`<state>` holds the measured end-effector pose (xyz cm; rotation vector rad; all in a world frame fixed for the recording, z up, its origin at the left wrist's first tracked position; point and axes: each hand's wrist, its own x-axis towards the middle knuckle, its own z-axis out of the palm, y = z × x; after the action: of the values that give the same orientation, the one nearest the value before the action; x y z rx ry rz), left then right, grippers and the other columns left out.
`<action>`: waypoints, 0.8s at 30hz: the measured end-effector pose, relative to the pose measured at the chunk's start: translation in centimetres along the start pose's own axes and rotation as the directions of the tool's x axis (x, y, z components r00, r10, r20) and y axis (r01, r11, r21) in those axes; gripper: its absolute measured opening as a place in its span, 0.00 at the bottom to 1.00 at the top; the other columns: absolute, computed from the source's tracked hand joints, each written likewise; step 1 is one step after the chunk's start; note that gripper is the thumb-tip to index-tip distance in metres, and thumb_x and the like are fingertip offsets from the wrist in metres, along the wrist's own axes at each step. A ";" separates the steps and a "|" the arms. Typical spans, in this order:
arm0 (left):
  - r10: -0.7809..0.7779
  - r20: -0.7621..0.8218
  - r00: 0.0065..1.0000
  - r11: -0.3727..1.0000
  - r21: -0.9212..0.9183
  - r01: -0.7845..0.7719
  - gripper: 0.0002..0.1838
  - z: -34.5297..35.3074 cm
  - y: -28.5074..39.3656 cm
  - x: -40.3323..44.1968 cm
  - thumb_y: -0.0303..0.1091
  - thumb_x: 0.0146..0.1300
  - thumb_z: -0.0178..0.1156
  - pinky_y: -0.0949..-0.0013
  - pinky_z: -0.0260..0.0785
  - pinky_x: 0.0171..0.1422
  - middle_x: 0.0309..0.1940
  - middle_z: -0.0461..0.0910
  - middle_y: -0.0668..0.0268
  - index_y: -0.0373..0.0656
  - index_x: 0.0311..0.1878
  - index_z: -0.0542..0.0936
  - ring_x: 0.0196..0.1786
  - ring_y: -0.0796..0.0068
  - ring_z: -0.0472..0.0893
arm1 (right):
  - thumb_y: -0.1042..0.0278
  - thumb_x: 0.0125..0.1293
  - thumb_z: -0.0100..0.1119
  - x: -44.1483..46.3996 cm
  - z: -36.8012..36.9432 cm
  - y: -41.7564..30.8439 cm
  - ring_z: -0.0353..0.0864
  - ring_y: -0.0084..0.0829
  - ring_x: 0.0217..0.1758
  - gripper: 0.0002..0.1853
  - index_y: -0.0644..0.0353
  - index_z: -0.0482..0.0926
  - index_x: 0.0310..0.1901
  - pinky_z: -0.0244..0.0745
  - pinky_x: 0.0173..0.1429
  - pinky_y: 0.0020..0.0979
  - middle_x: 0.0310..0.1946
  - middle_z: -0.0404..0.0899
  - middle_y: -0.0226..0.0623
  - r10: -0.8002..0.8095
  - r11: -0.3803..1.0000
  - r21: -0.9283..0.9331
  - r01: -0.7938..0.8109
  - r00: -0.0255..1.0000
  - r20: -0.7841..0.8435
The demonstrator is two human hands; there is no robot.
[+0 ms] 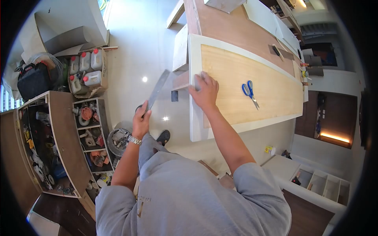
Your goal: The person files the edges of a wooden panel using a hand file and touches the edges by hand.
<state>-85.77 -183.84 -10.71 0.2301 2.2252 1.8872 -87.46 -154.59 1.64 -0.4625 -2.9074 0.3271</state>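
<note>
My left hand (142, 118), with a metal watch on its wrist, is closed around one end of a long flat metal file (158, 88). The file points up and away over the floor, apart from the panel. My right hand (204, 90) rests on the near left end of a wooden panel (230, 104) with a white border (195, 118). Its fingers are bent and a little apart on the border and the wood; their undersides are hidden. Blue-handled scissors (249, 93) lie on the panel, right of my right hand.
Beyond the panel is a brown board surface (236, 29) with a dark-handled tool (278, 52). On the left stand red-capped jugs (93, 78), a bucket (120, 141) and a shelf unit (92, 128) full of tools. White drawers (321, 183) are at lower right.
</note>
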 end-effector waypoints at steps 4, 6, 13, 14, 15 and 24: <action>-0.154 -0.058 0.986 0.986 0.062 0.158 0.27 -5.6 -0.2 -2.7 0.29 0.74 0.59 0.69 0.66 0.67 0.55 0.82 0.59 0.40 0.74 0.70 0.58 0.71 0.78 | 0.51 0.59 0.70 6.0 -0.4 -1.2 0.80 0.40 0.50 0.15 0.53 0.87 0.36 0.65 0.64 0.48 0.41 0.84 0.31 0.123 0.991 0.040 -0.129 0.985 0.122; -0.196 -0.083 0.977 0.976 0.077 0.202 0.27 -8.3 -1.5 -4.4 0.29 0.74 0.58 0.68 0.65 0.69 0.58 0.81 0.57 0.39 0.74 0.70 0.61 0.69 0.78 | 0.50 0.60 0.69 8.6 0.0 -1.0 0.82 0.41 0.45 0.15 0.54 0.85 0.33 0.69 0.59 0.46 0.36 0.85 0.32 0.155 0.983 0.074 -0.170 0.973 0.169; -0.376 -0.167 0.911 0.915 0.085 0.393 0.27 -12.9 -0.7 -7.6 0.29 0.75 0.58 0.71 0.67 0.63 0.51 0.81 0.61 0.38 0.75 0.69 0.53 0.73 0.77 | 0.41 0.65 0.63 14.2 0.8 -1.1 0.86 0.45 0.41 0.23 0.56 0.85 0.31 0.78 0.43 0.43 0.37 0.88 0.40 0.259 0.951 0.124 -0.283 0.950 0.177; -0.396 -0.173 0.902 0.905 0.092 0.415 0.27 -13.1 -0.5 -7.7 0.29 0.75 0.58 0.71 0.67 0.62 0.50 0.81 0.62 0.39 0.75 0.69 0.52 0.73 0.77 | 0.40 0.65 0.63 14.6 0.6 -1.5 0.86 0.45 0.41 0.24 0.57 0.85 0.31 0.78 0.44 0.43 0.36 0.88 0.41 0.284 0.952 0.047 -0.302 0.933 0.221; -0.416 -0.180 0.892 0.894 0.098 0.437 0.27 -13.2 -0.4 -7.7 0.29 0.75 0.58 0.72 0.67 0.61 0.49 0.80 0.63 0.39 0.75 0.69 0.51 0.73 0.77 | 0.39 0.64 0.63 15.0 -0.9 -3.2 0.86 0.46 0.42 0.25 0.57 0.85 0.32 0.78 0.45 0.43 0.36 0.88 0.42 0.312 0.949 -0.030 -0.315 0.914 0.261; -0.193 -0.137 0.972 0.974 0.090 0.206 0.26 -11.2 -1.4 -5.0 0.29 0.74 0.58 0.65 0.68 0.66 0.56 0.82 0.55 0.37 0.73 0.71 0.57 0.65 0.79 | 0.39 0.62 0.66 17.9 1.0 0.6 0.86 0.44 0.41 0.27 0.62 0.86 0.36 0.78 0.48 0.41 0.34 0.87 0.45 0.196 0.963 0.090 -0.255 0.886 0.421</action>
<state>-83.86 -196.05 -10.06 -0.0996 2.3321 1.7281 -104.31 -148.46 3.05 -0.8005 -3.1978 0.7458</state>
